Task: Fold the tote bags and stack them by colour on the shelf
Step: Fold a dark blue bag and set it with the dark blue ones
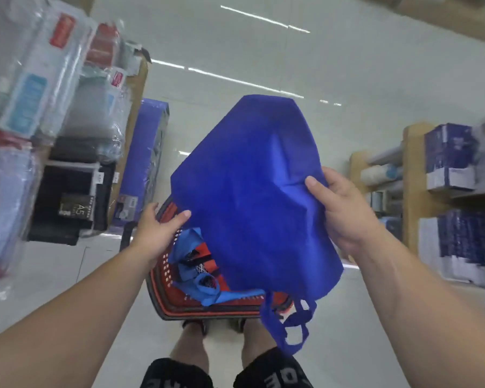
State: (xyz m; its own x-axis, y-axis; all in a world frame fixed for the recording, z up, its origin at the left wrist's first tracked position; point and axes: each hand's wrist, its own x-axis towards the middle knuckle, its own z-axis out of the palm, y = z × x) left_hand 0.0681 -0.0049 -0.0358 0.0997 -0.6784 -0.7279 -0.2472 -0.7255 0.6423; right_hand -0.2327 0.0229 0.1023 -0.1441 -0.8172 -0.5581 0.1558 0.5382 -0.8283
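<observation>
A dark blue tote bag [252, 191] hangs in the air in front of me, its handles dangling at the lower right. My right hand [345, 208] grips its right edge, thumb on top of the fabric. My left hand [157, 228] reaches toward the bag's left edge with its fingers spread, the thumb tip touching the fabric. Below the bag, a red shopping basket [179, 289] on the floor holds a lighter blue tote bag [202, 278].
Shelves with plastic-wrapped goods [39, 88] stand close on the left, and a tall blue box [146, 161] leans against them. More shelves with blue and white boxes [454, 169] line the right. Pale floor tiles stretch ahead. My legs and shoes are below the basket.
</observation>
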